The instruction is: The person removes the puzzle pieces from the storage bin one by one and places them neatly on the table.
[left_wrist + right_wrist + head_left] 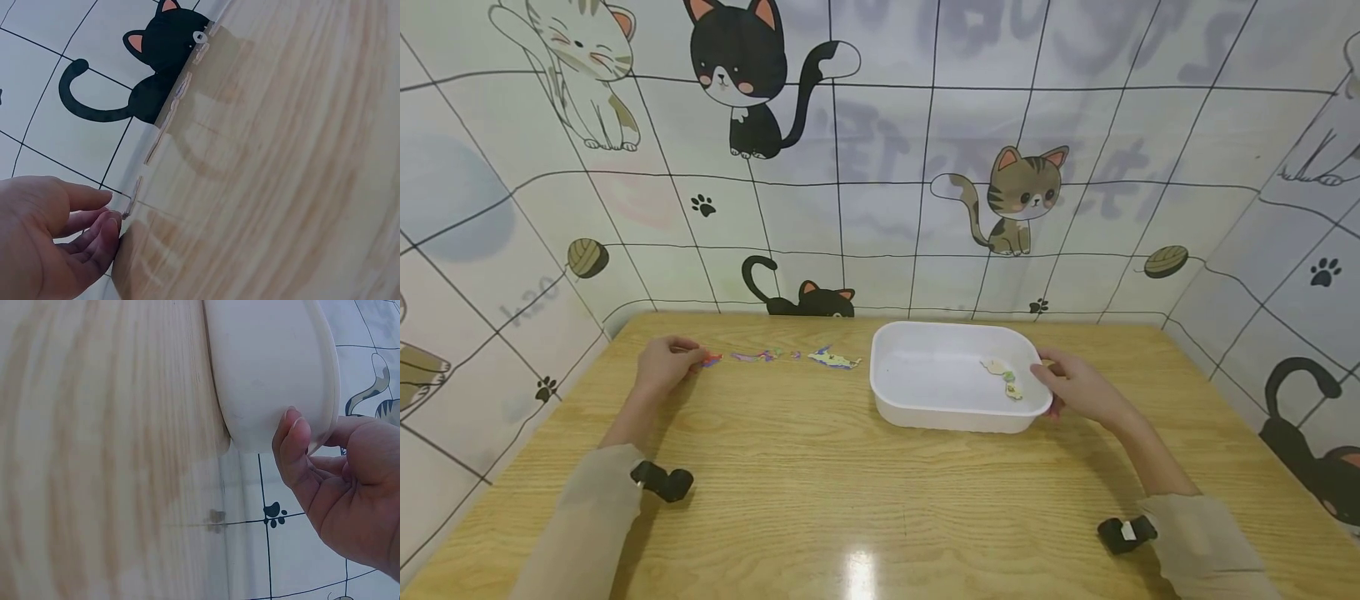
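Observation:
At the far left of the table, my left hand [666, 362] pinches the end of a small flat red and blue piece [712, 360]. In the left wrist view the fingertips of that left hand [69, 231] meet the piece's near end [132, 199]. My right hand [1082, 387] grips the right end of a white plastic tray [955, 421], thumb over the rim and fingers beneath the outer wall. From the right wrist, the right hand [350, 481] appears curled round the tray's corner [275, 381]. Inside the tray lie several small pale yellow and green pieces [1013, 390].
Between left hand and tray runs a row of flat coloured pieces, including a purple-pink strip [748, 357], a tiny purple bit [795, 355] and a larger yellow and blue piece [833, 359]. A cat-patterned wall [887, 217] borders the wooden table [775, 483].

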Available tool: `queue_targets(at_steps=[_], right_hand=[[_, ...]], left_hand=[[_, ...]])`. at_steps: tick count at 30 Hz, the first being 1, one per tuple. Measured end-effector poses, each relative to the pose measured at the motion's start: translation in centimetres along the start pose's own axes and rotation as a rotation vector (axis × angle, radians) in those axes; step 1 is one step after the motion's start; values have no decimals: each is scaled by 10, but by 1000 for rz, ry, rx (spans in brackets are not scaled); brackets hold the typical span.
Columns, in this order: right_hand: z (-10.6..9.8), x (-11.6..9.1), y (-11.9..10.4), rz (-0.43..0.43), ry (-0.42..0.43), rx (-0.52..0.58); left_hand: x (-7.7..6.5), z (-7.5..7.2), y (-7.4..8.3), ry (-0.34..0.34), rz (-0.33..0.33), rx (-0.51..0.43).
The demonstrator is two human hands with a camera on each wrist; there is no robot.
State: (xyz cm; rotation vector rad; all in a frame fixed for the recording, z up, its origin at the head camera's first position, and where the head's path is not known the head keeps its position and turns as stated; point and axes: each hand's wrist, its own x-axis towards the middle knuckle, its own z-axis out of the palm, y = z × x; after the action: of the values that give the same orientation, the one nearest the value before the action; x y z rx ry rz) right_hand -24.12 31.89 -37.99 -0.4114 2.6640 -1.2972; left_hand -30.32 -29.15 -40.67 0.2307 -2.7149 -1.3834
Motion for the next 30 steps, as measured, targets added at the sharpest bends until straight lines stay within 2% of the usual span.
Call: queue_targets(at_steps=[5,12,19,25,30], right_hand=[[0,1,-2,-1,-3,10],[0,0,-3,8,-5,24],[1,0,-4,7,-10,5],[1,1,-4,16,-14,5],[0,1,-3,14,-13,1]], left_hand=[[-4,-1,5,1,-5,-57],[-13,3,24,35,23,-142],[-17,15,49,-15,53,-206],[-25,28,71,-35,137,-171],[-30,41,86,-62,193,-223]])
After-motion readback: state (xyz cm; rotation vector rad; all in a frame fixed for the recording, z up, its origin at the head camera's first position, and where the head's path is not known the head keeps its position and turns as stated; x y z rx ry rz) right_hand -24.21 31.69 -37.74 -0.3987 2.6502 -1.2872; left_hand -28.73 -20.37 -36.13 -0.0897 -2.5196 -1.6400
